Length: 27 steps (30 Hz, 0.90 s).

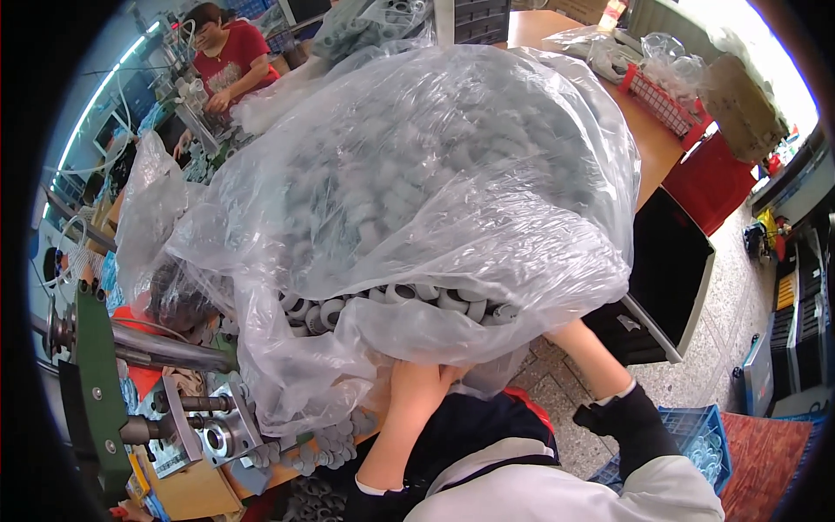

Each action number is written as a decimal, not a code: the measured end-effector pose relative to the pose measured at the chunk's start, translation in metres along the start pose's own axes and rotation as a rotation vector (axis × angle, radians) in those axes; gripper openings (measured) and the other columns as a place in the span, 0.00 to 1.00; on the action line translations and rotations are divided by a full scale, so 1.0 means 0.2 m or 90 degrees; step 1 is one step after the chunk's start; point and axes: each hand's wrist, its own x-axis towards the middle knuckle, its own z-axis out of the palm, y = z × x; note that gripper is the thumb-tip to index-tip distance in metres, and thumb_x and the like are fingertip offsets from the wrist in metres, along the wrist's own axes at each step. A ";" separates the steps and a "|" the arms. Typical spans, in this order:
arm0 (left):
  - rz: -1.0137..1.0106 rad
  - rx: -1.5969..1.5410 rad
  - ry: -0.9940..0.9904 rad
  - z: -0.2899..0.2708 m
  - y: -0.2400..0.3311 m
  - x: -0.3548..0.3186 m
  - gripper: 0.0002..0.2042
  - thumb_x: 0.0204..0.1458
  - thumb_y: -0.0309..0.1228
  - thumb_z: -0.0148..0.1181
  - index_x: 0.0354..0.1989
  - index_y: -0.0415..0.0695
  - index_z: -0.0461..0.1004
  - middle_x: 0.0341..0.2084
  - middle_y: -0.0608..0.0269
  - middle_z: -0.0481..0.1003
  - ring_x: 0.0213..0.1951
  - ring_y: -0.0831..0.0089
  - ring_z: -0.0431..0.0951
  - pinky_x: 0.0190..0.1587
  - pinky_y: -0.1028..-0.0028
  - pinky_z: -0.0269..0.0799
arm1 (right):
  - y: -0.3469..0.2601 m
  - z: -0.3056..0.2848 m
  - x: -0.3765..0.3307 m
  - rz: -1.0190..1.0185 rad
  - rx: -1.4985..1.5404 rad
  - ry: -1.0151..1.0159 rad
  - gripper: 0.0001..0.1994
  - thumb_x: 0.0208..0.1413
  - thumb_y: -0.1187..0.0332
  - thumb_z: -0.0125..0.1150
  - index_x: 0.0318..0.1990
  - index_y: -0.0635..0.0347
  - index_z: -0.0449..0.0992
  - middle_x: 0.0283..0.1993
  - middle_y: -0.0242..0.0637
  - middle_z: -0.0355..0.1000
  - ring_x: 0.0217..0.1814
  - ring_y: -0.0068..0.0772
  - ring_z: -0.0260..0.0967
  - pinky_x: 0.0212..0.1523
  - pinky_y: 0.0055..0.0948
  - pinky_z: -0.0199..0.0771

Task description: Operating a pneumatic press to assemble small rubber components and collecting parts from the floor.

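Note:
A huge clear plastic bag [417,174] full of small grey ring-shaped parts bulges in front of me. Through its opening near me, several grey rings [400,296] show uncovered. My left hand [422,381] is closed on the slack plastic at the bag's near edge; most of its fingers are tucked under the film. At the bag's lower right, my right hand [564,332] reaches beneath the plastic, and its fingers are hidden. Dark sleeves with pale cuffs cover both forearms in part.
A green machine with a metal fixture [209,426] stands at the left, flat grey discs [326,448] beside it. Another person in a red shirt [235,65] works at the far left. A black open box [670,270], red basket [665,100] and blue crate [696,444] are at the right.

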 end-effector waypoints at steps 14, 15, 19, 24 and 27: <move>0.353 0.161 0.238 0.06 0.28 0.04 0.27 0.38 0.38 0.64 0.52 0.57 0.69 0.52 0.57 0.64 0.51 0.56 0.64 0.52 0.49 0.56 | -0.25 -0.73 -0.32 0.235 0.350 -0.199 0.19 0.44 0.67 0.63 0.47 0.58 0.73 0.48 0.48 0.69 0.51 0.49 0.66 0.49 0.40 0.66; 0.314 0.169 0.198 0.10 0.26 0.07 0.32 0.37 0.40 0.65 0.57 0.63 0.65 0.56 0.56 0.60 0.55 0.53 0.61 0.53 0.43 0.53 | -0.27 -0.76 -0.28 0.237 0.348 -0.193 0.19 0.44 0.67 0.63 0.47 0.58 0.73 0.48 0.48 0.69 0.51 0.49 0.66 0.49 0.40 0.66; 0.200 0.124 0.127 0.16 0.24 0.19 0.39 0.33 0.43 0.67 0.60 0.68 0.59 0.62 0.51 0.51 0.61 0.44 0.51 0.54 0.34 0.44 | -0.10 -0.92 0.04 0.046 0.151 0.247 0.27 0.39 0.64 0.69 0.50 0.60 0.71 0.48 0.49 0.71 0.52 0.48 0.68 0.53 0.37 0.65; 0.215 0.166 0.131 0.15 0.26 0.21 0.41 0.31 0.44 0.68 0.61 0.66 0.58 0.64 0.48 0.45 0.64 0.40 0.42 0.56 0.32 0.37 | 0.09 -1.19 0.97 0.117 0.058 0.186 0.46 0.42 0.42 0.61 0.63 0.64 0.53 0.60 0.62 0.55 0.64 0.54 0.53 0.61 0.40 0.56; 0.228 0.167 0.141 0.14 0.28 0.20 0.40 0.33 0.44 0.67 0.61 0.64 0.58 0.64 0.48 0.45 0.64 0.40 0.43 0.56 0.33 0.38 | 0.06 -1.21 1.32 0.169 -0.001 0.384 0.44 0.47 0.45 0.57 0.65 0.62 0.45 0.64 0.64 0.48 0.66 0.55 0.49 0.61 0.43 0.57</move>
